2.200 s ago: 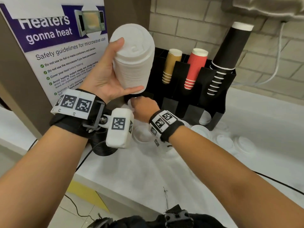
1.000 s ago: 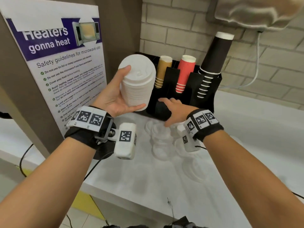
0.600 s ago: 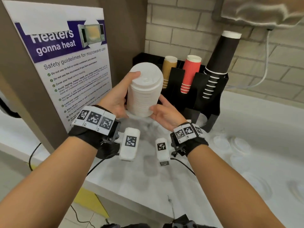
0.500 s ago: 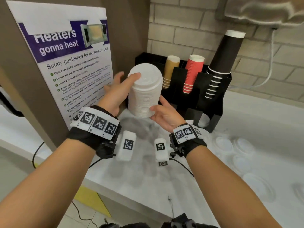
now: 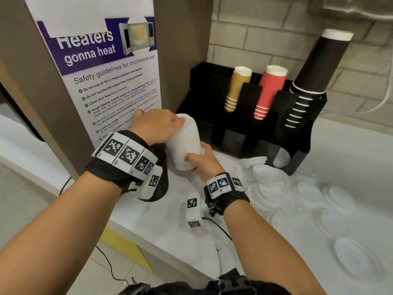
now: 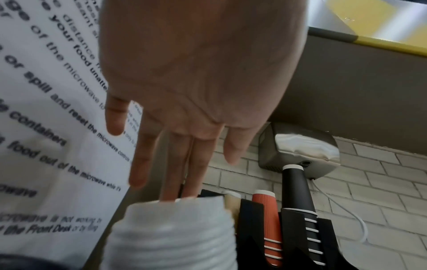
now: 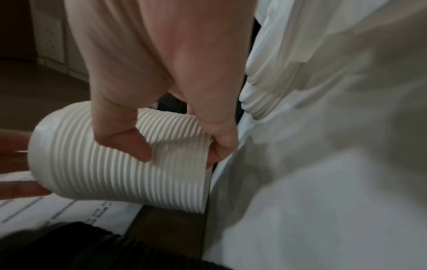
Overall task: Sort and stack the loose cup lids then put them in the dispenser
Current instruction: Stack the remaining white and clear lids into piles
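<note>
A tall stack of white cup lids (image 5: 186, 143) is held tilted just above the white counter (image 5: 170, 220), in front of the left end of the black dispenser (image 5: 234, 133). My left hand (image 5: 170, 122) lies over its top; in the left wrist view my left hand (image 6: 180, 164) has straight fingers whose tips touch the stack (image 6: 171, 237). My right hand (image 5: 200, 160) grips the stack's lower end. The right wrist view shows my right hand (image 7: 180, 148) with thumb and fingers curled round the ribbed stack (image 7: 104, 173).
A shorter lid stack (image 5: 270, 173) and several loose lids (image 5: 310, 192) lie on the counter to the right. The dispenser holds brown cups (image 5: 238, 88), red cups (image 5: 270, 92) and black cups (image 5: 314, 77). A poster (image 5: 106, 71) stands close on the left.
The stack has come down from chest height to just above the counter. My left hand moved from its side to its top, and my right hand took hold of its lower end.
</note>
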Tool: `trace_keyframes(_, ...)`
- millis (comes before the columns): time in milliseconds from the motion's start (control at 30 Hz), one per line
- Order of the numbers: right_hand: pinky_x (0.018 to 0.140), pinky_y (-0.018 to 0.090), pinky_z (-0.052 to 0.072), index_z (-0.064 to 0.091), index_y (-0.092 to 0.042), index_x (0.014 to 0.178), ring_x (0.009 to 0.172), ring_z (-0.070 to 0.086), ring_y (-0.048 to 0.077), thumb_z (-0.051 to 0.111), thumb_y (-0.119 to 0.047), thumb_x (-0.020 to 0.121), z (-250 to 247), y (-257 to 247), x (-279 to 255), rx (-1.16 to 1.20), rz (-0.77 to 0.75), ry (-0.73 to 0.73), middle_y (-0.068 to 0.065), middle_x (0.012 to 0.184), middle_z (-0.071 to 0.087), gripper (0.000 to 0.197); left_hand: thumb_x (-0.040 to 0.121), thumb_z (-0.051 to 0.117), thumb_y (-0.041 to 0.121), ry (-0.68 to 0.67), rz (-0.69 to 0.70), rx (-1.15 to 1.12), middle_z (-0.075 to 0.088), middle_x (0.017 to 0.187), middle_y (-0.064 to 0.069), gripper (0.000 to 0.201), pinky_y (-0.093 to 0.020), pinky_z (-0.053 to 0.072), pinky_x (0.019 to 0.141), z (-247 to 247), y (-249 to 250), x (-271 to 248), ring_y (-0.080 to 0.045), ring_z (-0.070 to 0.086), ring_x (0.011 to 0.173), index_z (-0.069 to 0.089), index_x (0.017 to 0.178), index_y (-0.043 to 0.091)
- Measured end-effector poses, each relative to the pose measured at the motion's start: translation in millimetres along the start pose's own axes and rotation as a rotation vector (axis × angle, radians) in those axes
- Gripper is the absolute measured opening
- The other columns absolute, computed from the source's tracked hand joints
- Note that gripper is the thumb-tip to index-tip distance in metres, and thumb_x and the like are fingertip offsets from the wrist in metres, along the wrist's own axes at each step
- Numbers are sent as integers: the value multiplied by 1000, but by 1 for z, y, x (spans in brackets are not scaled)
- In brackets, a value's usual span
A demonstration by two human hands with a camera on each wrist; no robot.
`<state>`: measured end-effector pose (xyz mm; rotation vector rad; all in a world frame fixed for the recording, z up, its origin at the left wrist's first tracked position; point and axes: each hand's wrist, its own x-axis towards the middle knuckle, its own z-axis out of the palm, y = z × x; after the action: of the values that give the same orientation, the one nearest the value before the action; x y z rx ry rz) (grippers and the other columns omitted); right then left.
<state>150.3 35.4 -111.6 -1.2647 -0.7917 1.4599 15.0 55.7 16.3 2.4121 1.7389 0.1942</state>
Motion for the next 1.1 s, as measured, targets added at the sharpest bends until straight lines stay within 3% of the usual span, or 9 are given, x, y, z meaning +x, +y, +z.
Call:
trace_keyframes(67, 100, 54, 44, 33, -25, 130, 117, 49, 34, 70, -16, 53, 3, 4, 3, -48, 14, 12, 15, 129, 47, 86, 103, 19, 47, -84, -42, 25, 53, 140, -6, 55, -49, 14, 111, 2, 2, 3, -29, 41, 132, 56, 135, 21)
trace_keyframes(167, 99, 53, 45, 32, -28, 125, 115, 51, 34, 70, -18, 52, 4, 9, 9, -115, 30, 21, 15, 127, 48, 83, 104, 15, 47, -157, -69, 42, 50, 143, -7, 56, -48, 13, 109, 5, 2, 8, -28, 37, 135, 50, 140, 20)
trace_keyframes(367, 96, 39, 46, 23, -28, 137, 109, 53, 26, 72, -29, 75, -1, 7, 19, -512, 49, 14, 10, 126, 50, 79, 101, 19, 54, -180, -101, 40, 47, 147, -2, 59, -47, 7, 112, 8, -3, 14, -26, 34, 139, 49, 141, 24)
trace_keyframes(500, 103, 40, 42, 34, -28, 142, 119, 50, 27, 74, -37, 77, -1, 9, 22, -686, 26, 25, 11, 138, 43, 77, 99, 19, 57, -191, -114, 85, 51, 143, -2, 60, -45, 9, 111, 10, -3, 15, -27, 34, 137, 53, 137, 26)
trace_keyframes(633, 104, 39, 43, 33, -18, 146, 105, 54, 22, 60, -16, 88, 1, 8, 22, -691, 11, -63, 12, 129, 55, 64, 99, 18, 58, -176, -133, 68, 52, 141, -5, 61, -47, 10, 111, 7, -9, 14, -29, 34, 136, 54, 136, 25)
trace_keyframes(700, 107, 39, 40, 28, -17, 149, 114, 54, 26, 51, -11, 91, -1, 8, 23, -722, 12, -40, 14, 130, 54, 63, 99, 18, 59, -175, -126, 28, 51, 143, -4, 61, -48, 8, 111, 5, -12, 14, -29, 36, 136, 54, 136, 26)
trace_keyframes(833, 109, 39, 38, 28, -19, 149, 126, 50, 28, 46, -8, 93, 1, 12, 25, -717, 25, -34, 13, 140, 48, 60, 100, 20, 58, -184, -113, -66, 45, 149, -3, 61, -51, 2, 115, 4, -10, 11, -28, 34, 140, 50, 140, 25)
trace_keyframes(1100, 107, 40, 41, 28, -19, 148, 120, 54, 28, 48, -8, 92, 3, 15, 28, -663, 29, -45, 10, 128, 54, 60, 99, 21, 57, -172, -125, -88, 50, 144, -1, 59, -49, 5, 113, 5, -12, 10, -26, 38, 136, 56, 133, 24)
